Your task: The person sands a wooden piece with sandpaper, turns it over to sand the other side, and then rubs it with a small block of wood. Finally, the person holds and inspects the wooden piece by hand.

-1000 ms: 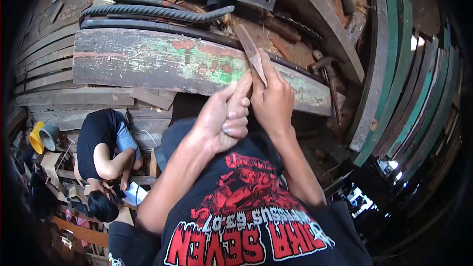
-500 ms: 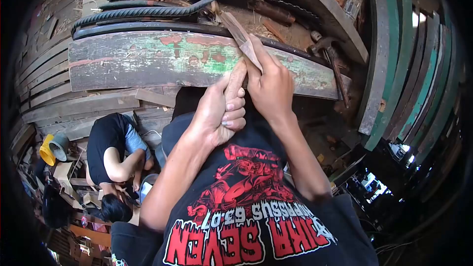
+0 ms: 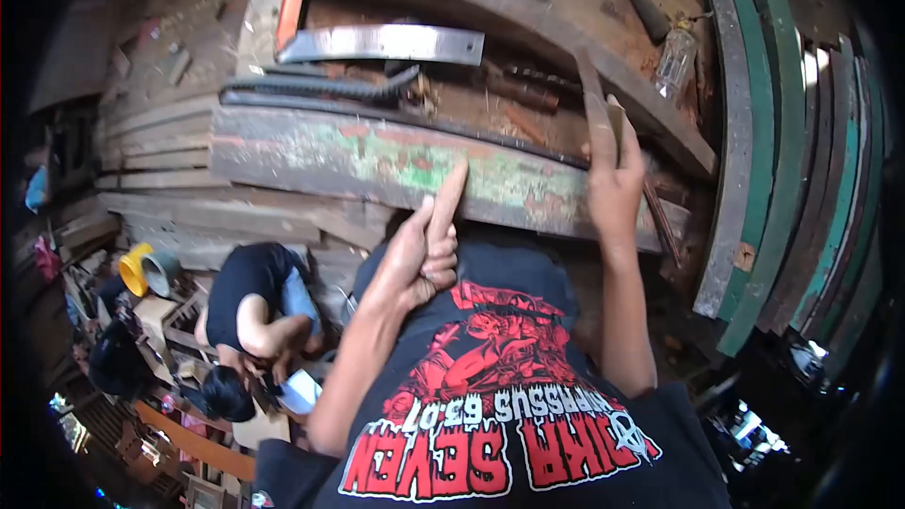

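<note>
My left hand [image 3: 415, 254] is wrapped round a light wooden handle [image 3: 450, 198], whose rounded top points up over the painted board. My right hand [image 3: 617, 174] grips a flat wooden piece [image 3: 596, 104] that stands up above the fingers, to the right of the handle and apart from it. Under both lies a long board [image 3: 320, 155] with worn green and red paint. Whether a blade is fixed to either piece cannot be made out.
Beyond the board lie a metal square [image 3: 386, 43] with an orange end, a ribbed bar [image 3: 311, 85] and a clear bottle [image 3: 675, 61]. Green planks [image 3: 782, 151] are stacked at the right. Another person [image 3: 255, 311] crouches at the lower left, near a yellow bucket [image 3: 135, 269].
My right hand has moved right and away from my left hand, carrying the flat piece. The view has shifted, so the board and tools sit lower and further right.
</note>
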Action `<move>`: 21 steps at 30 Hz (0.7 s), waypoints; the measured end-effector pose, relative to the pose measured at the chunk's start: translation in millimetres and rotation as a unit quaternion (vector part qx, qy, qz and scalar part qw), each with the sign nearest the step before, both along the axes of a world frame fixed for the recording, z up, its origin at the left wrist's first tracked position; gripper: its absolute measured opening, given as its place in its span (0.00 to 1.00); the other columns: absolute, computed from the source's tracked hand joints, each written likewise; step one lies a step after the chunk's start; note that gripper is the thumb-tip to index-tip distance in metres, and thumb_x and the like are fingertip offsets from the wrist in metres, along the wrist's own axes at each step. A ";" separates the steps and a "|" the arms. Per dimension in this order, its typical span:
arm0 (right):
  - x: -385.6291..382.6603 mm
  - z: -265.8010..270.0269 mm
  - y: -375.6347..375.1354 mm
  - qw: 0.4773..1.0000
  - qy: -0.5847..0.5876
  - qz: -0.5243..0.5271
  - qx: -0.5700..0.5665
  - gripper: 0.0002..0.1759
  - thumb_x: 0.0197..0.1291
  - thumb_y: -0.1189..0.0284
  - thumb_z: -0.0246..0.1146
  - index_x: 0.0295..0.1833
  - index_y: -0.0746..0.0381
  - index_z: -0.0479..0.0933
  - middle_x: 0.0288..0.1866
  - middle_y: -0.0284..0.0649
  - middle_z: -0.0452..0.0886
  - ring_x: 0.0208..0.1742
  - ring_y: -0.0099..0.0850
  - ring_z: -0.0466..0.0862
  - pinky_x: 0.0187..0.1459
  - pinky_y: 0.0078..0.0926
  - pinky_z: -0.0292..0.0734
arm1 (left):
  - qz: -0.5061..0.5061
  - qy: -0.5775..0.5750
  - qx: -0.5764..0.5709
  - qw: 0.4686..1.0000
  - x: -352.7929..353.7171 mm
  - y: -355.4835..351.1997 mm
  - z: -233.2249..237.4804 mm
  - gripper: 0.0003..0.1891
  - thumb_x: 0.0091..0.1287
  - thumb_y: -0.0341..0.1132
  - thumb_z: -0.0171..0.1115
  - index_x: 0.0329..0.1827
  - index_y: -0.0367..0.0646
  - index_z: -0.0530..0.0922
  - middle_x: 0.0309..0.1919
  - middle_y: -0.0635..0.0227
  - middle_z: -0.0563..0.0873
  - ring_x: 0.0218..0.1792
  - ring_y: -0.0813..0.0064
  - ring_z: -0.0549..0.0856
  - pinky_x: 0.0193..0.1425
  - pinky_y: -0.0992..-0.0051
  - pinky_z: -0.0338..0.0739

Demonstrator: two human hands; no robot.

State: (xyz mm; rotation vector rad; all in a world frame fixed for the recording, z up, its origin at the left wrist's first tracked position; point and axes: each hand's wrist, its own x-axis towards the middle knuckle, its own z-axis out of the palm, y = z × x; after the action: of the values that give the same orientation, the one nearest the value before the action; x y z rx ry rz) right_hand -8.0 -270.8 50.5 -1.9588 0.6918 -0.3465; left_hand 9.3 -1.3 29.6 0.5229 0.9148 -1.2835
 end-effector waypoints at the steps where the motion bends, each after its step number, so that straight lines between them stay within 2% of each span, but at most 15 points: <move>1: -3.6 4.5 -18.3 0.996 0.028 -0.030 0.073 0.31 0.81 0.55 0.59 0.78 0.64 0.71 0.47 0.36 0.84 0.36 0.20 0.79 0.39 0.21 0.77 | 0.010 -0.001 -0.016 1.000 1.1 -1.5 -1.5 0.27 0.84 0.62 0.44 0.40 0.46 0.71 0.17 0.80 0.65 0.11 0.86 0.59 0.16 0.80 0.57; 2: -7.6 8.4 -29.7 0.986 0.061 -0.055 0.147 0.32 0.81 0.53 0.58 0.78 0.63 0.70 0.42 0.35 0.83 0.31 0.19 0.75 0.33 0.17 0.75 | 0.021 0.002 -0.031 0.999 0.2 -2.4 -0.9 0.26 0.84 0.60 0.44 0.41 0.45 0.72 0.17 0.79 0.66 0.12 0.85 0.61 0.16 0.80 0.58; 3: -7.7 8.1 -35.3 0.984 0.034 -0.077 0.156 0.33 0.81 0.52 0.58 0.79 0.62 0.69 0.35 0.28 0.75 0.26 0.13 0.70 0.24 0.14 0.64 | 0.027 -0.010 -0.022 0.999 -0.4 -8.0 5.0 0.26 0.85 0.59 0.43 0.42 0.45 0.72 0.18 0.79 0.67 0.12 0.85 0.62 0.17 0.80 0.58; 6: -16.6 0.2 -57.1 0.987 0.011 -0.068 0.148 0.33 0.81 0.53 0.58 0.79 0.62 0.68 0.36 0.30 0.77 0.27 0.14 0.71 0.25 0.16 0.66 | 0.041 -0.052 -0.021 0.998 -0.9 -24.8 20.4 0.24 0.86 0.56 0.42 0.47 0.43 0.73 0.19 0.78 0.69 0.12 0.85 0.63 0.18 0.80 0.61; 7: -21.2 1.8 -59.5 0.984 0.019 -0.064 0.165 0.33 0.81 0.53 0.58 0.79 0.63 0.68 0.36 0.30 0.76 0.29 0.15 0.71 0.28 0.15 0.68 | 0.047 -0.071 -0.015 0.996 -2.2 -29.7 23.7 0.24 0.86 0.56 0.42 0.49 0.42 0.74 0.19 0.78 0.69 0.12 0.85 0.63 0.18 0.80 0.62; 8: -28.4 -13.9 -66.2 0.986 0.015 -0.045 0.158 0.34 0.80 0.54 0.60 0.79 0.65 0.68 0.42 0.35 0.83 0.40 0.22 0.81 0.41 0.20 0.78 | 0.054 -0.091 -0.010 0.994 -2.5 -35.3 26.1 0.25 0.86 0.56 0.41 0.51 0.41 0.75 0.19 0.79 0.68 0.12 0.85 0.62 0.19 0.80 0.62; 10: -33.6 -32.9 -66.9 0.995 -0.086 0.043 -0.012 0.34 0.75 0.58 0.68 0.76 0.66 0.69 0.54 0.44 0.87 0.55 0.33 0.86 0.58 0.30 0.80 | 0.031 -0.182 0.009 0.983 -4.1 -46.5 34.1 0.27 0.87 0.55 0.40 0.63 0.39 0.76 0.20 0.78 0.69 0.14 0.86 0.62 0.24 0.80 0.65; 12: -45.2 -4.8 -55.7 0.991 0.004 0.074 0.108 0.34 0.68 0.64 0.74 0.73 0.69 0.71 0.66 0.50 0.82 0.69 0.35 0.79 0.70 0.35 0.72 | 0.063 -0.278 0.057 0.957 -14.9 -62.6 36.2 0.28 0.87 0.55 0.40 0.70 0.40 0.73 0.22 0.78 0.69 0.17 0.87 0.66 0.25 0.80 0.66; 13: -48.9 -4.7 -52.1 0.987 0.005 0.086 0.136 0.35 0.63 0.69 0.76 0.72 0.69 0.72 0.64 0.50 0.84 0.66 0.35 0.81 0.68 0.33 0.74 | 0.065 -0.303 0.080 0.948 -18.5 -72.9 39.5 0.28 0.87 0.55 0.40 0.72 0.41 0.71 0.24 0.77 0.70 0.19 0.85 0.67 0.28 0.79 0.67; 14: -57.1 -10.3 -54.9 0.986 0.010 0.124 0.109 0.34 0.63 0.69 0.76 0.70 0.69 0.73 0.62 0.50 0.85 0.65 0.35 0.83 0.66 0.34 0.76 | 0.063 -0.323 0.104 0.939 -24.9 -78.2 43.6 0.28 0.87 0.55 0.40 0.75 0.42 0.69 0.26 0.76 0.71 0.22 0.84 0.68 0.31 0.77 0.69; 15: -63.0 -15.5 -55.0 0.980 0.003 0.138 0.143 0.33 0.63 0.68 0.76 0.69 0.68 0.73 0.60 0.51 0.85 0.63 0.37 0.84 0.65 0.34 0.76 | 0.059 -0.353 0.084 0.930 -29.2 -76.1 40.8 0.27 0.87 0.53 0.41 0.75 0.41 0.67 0.32 0.71 0.79 0.28 0.78 0.77 0.37 0.72 0.76; 16: -70.2 -17.8 -54.7 0.973 -0.002 0.152 0.176 0.32 0.63 0.66 0.76 0.68 0.67 0.74 0.59 0.52 0.85 0.62 0.40 0.85 0.64 0.35 0.77 | 0.046 -0.374 0.111 0.920 -34.7 -76.2 39.7 0.26 0.87 0.52 0.42 0.75 0.41 0.67 0.36 0.68 0.81 0.30 0.76 0.80 0.40 0.71 0.78; 18: -85.2 -14.3 -57.5 0.981 0.010 0.152 0.122 0.30 0.65 0.65 0.74 0.66 0.66 0.73 0.55 0.54 0.86 0.59 0.44 0.86 0.61 0.37 0.78 | 0.027 -0.422 0.157 0.892 -36.7 -85.8 41.5 0.25 0.87 0.51 0.44 0.74 0.41 0.66 0.42 0.63 0.84 0.35 0.73 0.84 0.45 0.68 0.82; 19: -85.8 -12.9 -61.5 0.984 0.012 0.152 0.091 0.29 0.66 0.64 0.74 0.65 0.66 0.72 0.53 0.55 0.86 0.57 0.46 0.87 0.59 0.38 0.79 | 0.032 -0.438 0.144 0.887 -32.8 -92.6 43.1 0.24 0.86 0.48 0.46 0.73 0.40 0.67 0.46 0.60 0.84 0.40 0.70 0.85 0.49 0.67 0.82; 21: -88.7 -15.3 -69.9 0.987 0.055 0.107 0.104 0.28 0.67 0.63 0.73 0.63 0.65 0.71 0.50 0.56 0.86 0.53 0.50 0.88 0.55 0.41 0.80 | 0.030 -0.465 0.123 0.876 -24.4 -99.6 47.6 0.22 0.84 0.43 0.50 0.71 0.37 0.69 0.54 0.55 0.84 0.50 0.66 0.87 0.57 0.65 0.83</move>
State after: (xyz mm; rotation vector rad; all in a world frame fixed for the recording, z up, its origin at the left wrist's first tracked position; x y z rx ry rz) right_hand -96.7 -340.7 35.2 -1.8405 0.5564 -0.0324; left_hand -15.1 -100.9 77.3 1.1715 0.2595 -0.6965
